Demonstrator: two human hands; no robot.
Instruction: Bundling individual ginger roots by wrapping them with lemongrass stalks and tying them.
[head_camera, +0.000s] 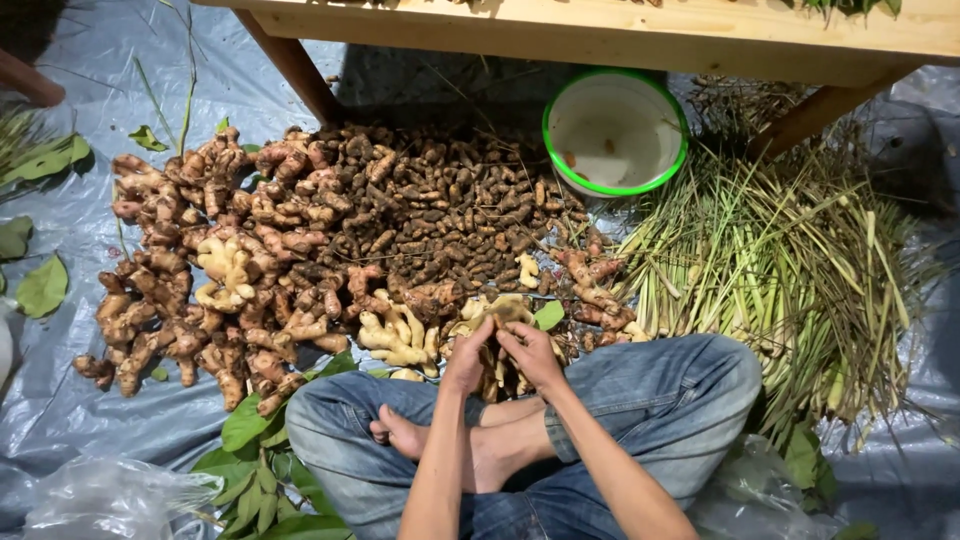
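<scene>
I sit cross-legged in jeans on a grey plastic sheet (70, 420). My left hand (468, 358) and my right hand (532, 352) meet in front of my shins, both closed on a pale yellow ginger root (500, 312) at the near edge of the heap. Beside it lies a knobbly pale ginger piece (398, 338). Reddish-brown galangal roots (190, 290) fill the left of the heap. Small dark turmeric fingers (450, 205) fill the middle.
A white bowl with a green rim (615, 132) stands behind the heap under a wooden table (640, 35). Lemongrass stalks (780, 260) lie to the right. Green leaves (250, 470) and a clear plastic bag (110, 500) lie near my left knee.
</scene>
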